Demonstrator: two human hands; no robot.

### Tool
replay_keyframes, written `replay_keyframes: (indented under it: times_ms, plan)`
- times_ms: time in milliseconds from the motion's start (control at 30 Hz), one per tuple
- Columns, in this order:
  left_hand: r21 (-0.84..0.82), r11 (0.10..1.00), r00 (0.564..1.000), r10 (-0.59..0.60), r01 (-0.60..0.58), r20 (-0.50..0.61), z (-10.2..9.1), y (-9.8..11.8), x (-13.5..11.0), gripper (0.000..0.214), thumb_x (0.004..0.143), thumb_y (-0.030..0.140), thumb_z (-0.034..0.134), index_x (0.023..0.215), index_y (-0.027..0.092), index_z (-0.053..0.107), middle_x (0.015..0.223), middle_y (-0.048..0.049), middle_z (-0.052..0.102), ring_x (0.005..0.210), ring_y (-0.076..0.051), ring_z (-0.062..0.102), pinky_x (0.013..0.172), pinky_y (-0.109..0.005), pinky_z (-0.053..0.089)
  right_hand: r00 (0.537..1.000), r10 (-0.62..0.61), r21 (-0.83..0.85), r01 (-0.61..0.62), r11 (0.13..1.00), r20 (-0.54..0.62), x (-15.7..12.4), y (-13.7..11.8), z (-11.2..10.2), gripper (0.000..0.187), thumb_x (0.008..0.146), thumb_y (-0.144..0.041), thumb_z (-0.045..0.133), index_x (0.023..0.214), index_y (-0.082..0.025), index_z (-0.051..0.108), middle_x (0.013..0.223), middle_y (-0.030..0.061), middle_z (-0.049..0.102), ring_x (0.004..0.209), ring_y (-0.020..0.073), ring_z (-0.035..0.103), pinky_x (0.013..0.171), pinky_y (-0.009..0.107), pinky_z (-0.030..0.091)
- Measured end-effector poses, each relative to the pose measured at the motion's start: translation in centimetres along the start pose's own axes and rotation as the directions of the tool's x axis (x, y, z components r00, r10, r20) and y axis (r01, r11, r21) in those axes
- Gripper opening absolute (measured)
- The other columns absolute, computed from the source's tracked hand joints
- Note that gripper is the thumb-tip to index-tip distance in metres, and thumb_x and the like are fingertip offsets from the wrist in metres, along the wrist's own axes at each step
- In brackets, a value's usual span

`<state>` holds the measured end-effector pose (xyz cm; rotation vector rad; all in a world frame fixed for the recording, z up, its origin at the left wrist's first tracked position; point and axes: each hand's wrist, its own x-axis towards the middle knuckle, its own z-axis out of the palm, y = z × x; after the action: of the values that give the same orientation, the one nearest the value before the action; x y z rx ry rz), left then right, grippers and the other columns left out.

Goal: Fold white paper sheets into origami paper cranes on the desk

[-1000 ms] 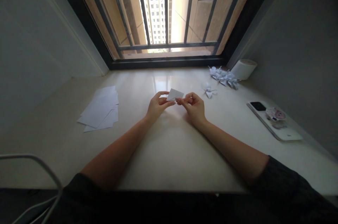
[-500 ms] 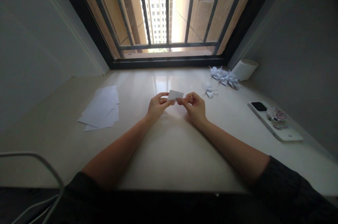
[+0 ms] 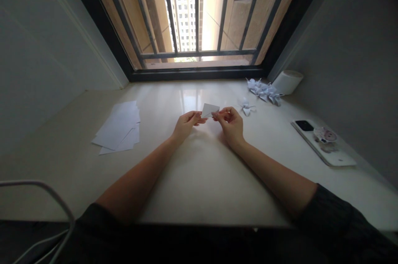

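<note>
A small folded white paper [image 3: 210, 110] is held just above the pale windowsill counter [image 3: 199, 173], at the middle. My left hand [image 3: 186, 124] pinches its left lower edge with fingers closed. My right hand [image 3: 230, 123] pinches its right lower corner, fingers curled. Both forearms reach in from the bottom of the picture.
A loose stack of white sheets [image 3: 118, 127] lies to the left. One folded paper crane [image 3: 246, 107] sits right of my hands, with several more [image 3: 263, 90] by a white roll [image 3: 287, 81] in the far right corner. A phone [image 3: 323, 142] lies at the right. A barred window [image 3: 195, 19] is ahead.
The folded paper has shifted slightly right and turned between my fingertips. My right hand moved up a little; my left fingers closed more over the paper's edge.
</note>
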<state>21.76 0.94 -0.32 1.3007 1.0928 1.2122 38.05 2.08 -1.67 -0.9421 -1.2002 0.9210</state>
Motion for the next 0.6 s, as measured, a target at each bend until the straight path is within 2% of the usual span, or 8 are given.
replay_keyframes:
  times_ms: [100,233,400,600]
  plan:
    - [0.057,0.998,1.0,-0.01,0.009,0.014,0.08,0.17,-0.11,0.046,0.077,0.057,0.053,0.082,0.014,0.067,0.083,-0.0111,0.072,0.073,-0.019,0.067,0.065,-0.028,0.045,1.0,0.001,0.007,-0.001,1.0,0.008,-0.07,-0.07,0.09,0.03,0.064,-0.038,0.074,0.074,-0.021,0.051,0.059,-0.0034,0.061,0.06,0.0158,0.063,0.062,0.03,0.048]
    - [0.135,0.991,0.999,-0.014,0.009,0.031,0.32,0.43,-0.38,0.038,0.072,0.052,0.062,0.078,0.015,0.07,0.077,-0.0092,0.072,0.072,-0.019,0.066,0.066,-0.028,0.046,0.999,-0.005,-0.029,0.006,1.0,0.043,-0.34,-0.4,0.19,0.03,0.065,-0.04,0.073,0.074,-0.021,0.051,0.061,-0.0032,0.062,0.06,0.0153,0.062,0.062,0.029,0.048]
    - [0.159,0.987,1.0,0.024,-0.024,0.002,0.46,0.42,-0.55,0.032,0.07,0.046,0.066,0.07,0.015,0.069,0.072,-0.0079,0.071,0.069,-0.018,0.065,0.065,-0.027,0.047,0.996,-0.006,-0.039,0.009,0.999,0.086,-0.48,-0.46,0.27,0.03,0.067,-0.04,0.071,0.08,-0.022,0.052,0.06,-0.0041,0.061,0.061,0.0151,0.062,0.064,0.03,0.046]
    - [0.19,0.98,0.998,0.06,-0.06,0.008,0.29,0.37,-0.53,0.034,0.072,0.047,0.063,0.07,0.014,0.07,0.073,-0.0068,0.071,0.069,-0.017,0.064,0.065,-0.026,0.047,0.984,0.022,0.065,-0.034,0.997,0.177,-0.42,-0.29,0.41,0.05,0.055,-0.036,0.079,0.091,-0.024,0.047,0.067,-0.0053,0.063,0.062,0.0138,0.061,0.06,0.026,0.045]
